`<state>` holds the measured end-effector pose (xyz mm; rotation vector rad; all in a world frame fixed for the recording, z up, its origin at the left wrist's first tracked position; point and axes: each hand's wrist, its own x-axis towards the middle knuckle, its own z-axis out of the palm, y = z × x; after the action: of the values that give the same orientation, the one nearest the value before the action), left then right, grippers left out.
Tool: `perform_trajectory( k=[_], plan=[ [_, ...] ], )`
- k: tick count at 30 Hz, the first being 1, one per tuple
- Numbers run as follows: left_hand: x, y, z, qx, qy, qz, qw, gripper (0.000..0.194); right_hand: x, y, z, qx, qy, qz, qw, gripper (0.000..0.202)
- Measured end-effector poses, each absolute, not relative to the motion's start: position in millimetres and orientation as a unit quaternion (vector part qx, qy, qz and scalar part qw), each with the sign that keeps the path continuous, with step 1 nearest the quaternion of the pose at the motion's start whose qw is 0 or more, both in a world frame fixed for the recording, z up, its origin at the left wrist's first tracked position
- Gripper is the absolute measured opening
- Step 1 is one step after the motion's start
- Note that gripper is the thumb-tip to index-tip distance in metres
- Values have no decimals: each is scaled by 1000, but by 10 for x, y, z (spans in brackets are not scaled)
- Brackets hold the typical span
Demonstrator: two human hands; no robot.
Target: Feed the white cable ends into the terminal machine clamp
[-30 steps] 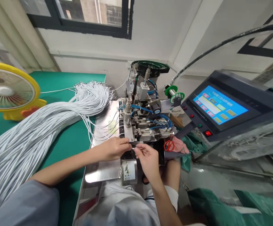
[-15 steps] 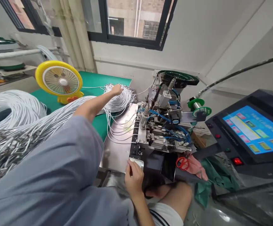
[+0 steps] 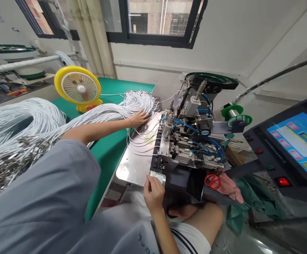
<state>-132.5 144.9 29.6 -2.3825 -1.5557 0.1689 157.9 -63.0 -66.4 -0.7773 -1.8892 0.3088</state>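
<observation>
My left hand (image 3: 139, 119) reaches forward with its fingers stretched out, at the near edge of a thick bundle of white cables (image 3: 140, 100). Whether its palm presses on cables is hidden. My right hand (image 3: 153, 193) is closed, thumb and fingers together, by the pale front end of the machine's feed track (image 3: 158, 162). What it pinches, if anything, is too small to make out. Several single white cables curve across the metal plate (image 3: 132, 169) into the assembly machine (image 3: 185, 130).
A yellow fan (image 3: 80, 88) stands on the green mat (image 3: 105, 155). More cables with metal ends (image 3: 12, 165) lie at the left. On the right are a control screen (image 3: 299, 141), a wire spool (image 3: 235, 114), red scissors (image 3: 212, 181) and a pink cloth (image 3: 230, 187).
My left hand has come back from the top of the cable bundle to its near edge, and its fingers have spread. My right hand stays by the track's end. The view has shifted slightly left.
</observation>
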Motion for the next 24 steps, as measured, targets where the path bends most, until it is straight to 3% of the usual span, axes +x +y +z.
perform_trajectory(
  k=[4,24],
  plan=[
    [-1308,1707,443,-809,-561,68,158,31,1582,-638,-694,-325,-788,131,507,17],
    [-900,2594,625,-641,-765,7,65,35,1596,-676,-624,-358,-785,114,493,18]
  ],
)
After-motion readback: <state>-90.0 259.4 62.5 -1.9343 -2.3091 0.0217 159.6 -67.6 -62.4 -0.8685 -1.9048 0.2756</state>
